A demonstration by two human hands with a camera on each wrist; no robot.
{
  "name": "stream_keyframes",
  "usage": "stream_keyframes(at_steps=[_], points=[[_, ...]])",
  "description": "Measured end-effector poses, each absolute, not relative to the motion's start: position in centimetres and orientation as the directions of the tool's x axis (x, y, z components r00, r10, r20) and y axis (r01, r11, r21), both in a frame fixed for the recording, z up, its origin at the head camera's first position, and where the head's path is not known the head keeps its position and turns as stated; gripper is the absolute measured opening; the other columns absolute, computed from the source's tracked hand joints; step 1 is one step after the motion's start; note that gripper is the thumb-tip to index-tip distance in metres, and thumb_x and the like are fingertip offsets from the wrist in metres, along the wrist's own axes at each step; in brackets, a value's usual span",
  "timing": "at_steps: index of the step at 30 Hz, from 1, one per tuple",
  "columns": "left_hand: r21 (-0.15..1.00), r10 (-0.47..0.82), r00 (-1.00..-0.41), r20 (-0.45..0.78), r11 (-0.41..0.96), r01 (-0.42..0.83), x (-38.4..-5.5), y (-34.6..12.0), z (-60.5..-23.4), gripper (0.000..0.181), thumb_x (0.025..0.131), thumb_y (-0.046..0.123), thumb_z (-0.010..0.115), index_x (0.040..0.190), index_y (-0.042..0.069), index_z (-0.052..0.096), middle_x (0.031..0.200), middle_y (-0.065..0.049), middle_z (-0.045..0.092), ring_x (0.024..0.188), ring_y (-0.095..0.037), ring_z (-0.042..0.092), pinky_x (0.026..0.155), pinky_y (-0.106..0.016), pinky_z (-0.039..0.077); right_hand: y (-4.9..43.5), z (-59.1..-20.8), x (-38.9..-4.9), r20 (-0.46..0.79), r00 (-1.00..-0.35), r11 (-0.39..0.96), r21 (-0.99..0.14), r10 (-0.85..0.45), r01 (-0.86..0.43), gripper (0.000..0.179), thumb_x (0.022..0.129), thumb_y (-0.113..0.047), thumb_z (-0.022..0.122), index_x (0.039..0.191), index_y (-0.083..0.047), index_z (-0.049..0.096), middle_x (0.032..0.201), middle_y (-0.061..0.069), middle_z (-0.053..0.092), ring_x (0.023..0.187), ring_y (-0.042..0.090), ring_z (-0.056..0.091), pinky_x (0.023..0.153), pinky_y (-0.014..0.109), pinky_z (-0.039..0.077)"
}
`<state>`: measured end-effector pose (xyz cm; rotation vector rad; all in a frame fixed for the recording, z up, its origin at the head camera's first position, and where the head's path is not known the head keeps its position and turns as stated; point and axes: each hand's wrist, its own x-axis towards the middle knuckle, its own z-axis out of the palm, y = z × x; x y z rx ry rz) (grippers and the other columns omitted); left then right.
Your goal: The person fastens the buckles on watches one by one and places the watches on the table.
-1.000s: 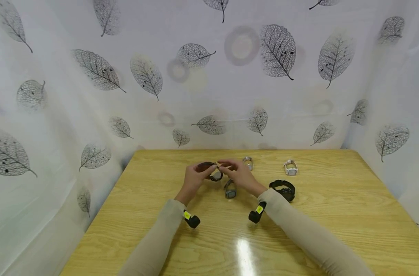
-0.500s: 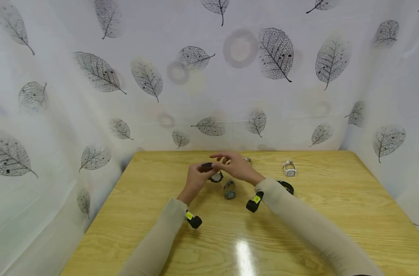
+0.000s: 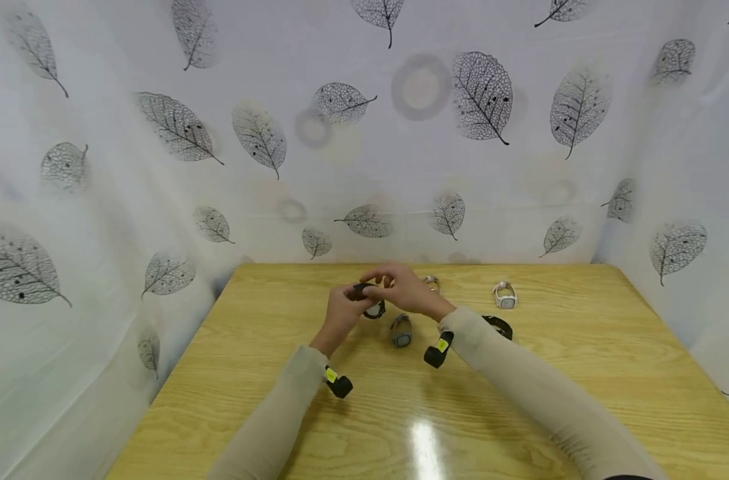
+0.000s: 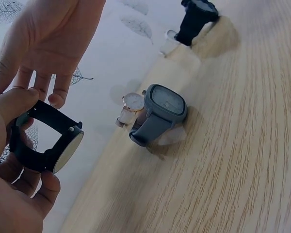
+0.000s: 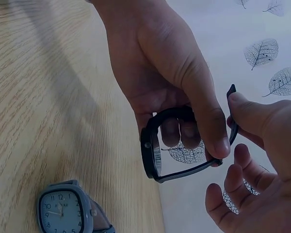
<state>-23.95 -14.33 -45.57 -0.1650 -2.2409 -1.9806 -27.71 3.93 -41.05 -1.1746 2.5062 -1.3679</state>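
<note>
My left hand (image 3: 343, 310) holds a black wristwatch (image 5: 148, 153) off the table, its thumb on the strap and several fingers inside the loop. The round dial (image 4: 69, 151) faces away from the hand. With thumb and forefinger, my right hand (image 3: 406, 290) pinches the free end of the strap (image 5: 232, 90), and its other fingers are spread loosely. Below the hands stands a grey square-cased watch (image 3: 402, 339) on the table, its lit face showing in the right wrist view. The strap's fastening is partly hidden by the left thumb.
On the wooden table (image 3: 340, 427), a rose-gold watch (image 4: 134, 102) stands behind the grey one. Toward the right are a white watch (image 3: 507, 302) and a second black watch (image 3: 501, 325), partly covered by the right sleeve. A leaf-patterned curtain (image 3: 388, 153) hangs behind the table.
My right hand has moved slightly left and up, so its fingers now reach over the left fingertips. The right sleeve covers more of the second black watch. The left hand stays nearly in place.
</note>
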Motion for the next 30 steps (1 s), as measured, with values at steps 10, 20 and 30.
stream_keyframes(at_steps=[10,20,30], points=[[0.97,0.007,-0.979,0.205,0.136,0.204,-24.1,-14.4,-46.2,0.021,0.088,0.014,0.084,0.103,0.0,0.079,0.096,-0.009,0.078,0.088,-0.015,0.072,0.074,-0.024,0.059,4.0,-41.6,-27.7,0.272,-0.745,0.318,-0.777,-0.609,-0.543,0.022,0.103,-0.028,0.067,0.121,-0.018,0.072,0.105,0.001,0.066,0.092,0.019,0.062,0.076,0.038,0.056],[0.938,0.049,-0.965,0.258,0.228,0.262,-23.8,-15.3,-46.7,0.025,0.088,0.028,0.084,0.108,0.012,0.08,0.103,-0.002,0.077,0.093,-0.017,0.071,0.075,-0.025,0.057,5.0,-42.9,-27.8,0.281,-0.797,0.27,-0.837,-0.535,-0.476,0.03,0.104,-0.029,0.064,0.128,-0.011,0.067,0.116,0.003,0.07,0.096,0.019,0.066,0.082,0.043,0.059],[0.93,0.045,-0.964,0.263,0.254,0.266,-23.4,-15.3,-46.6,0.024,0.09,0.016,0.082,0.111,0.004,0.079,0.108,-0.011,0.077,0.092,-0.017,0.071,0.079,-0.027,0.059,6.3,-44.1,-27.3,0.235,-0.841,0.152,-0.926,-0.486,-0.347,0.038,0.106,-0.023,0.06,0.133,0.003,0.059,0.115,0.014,0.071,0.098,0.037,0.069,0.087,0.063,0.055]])
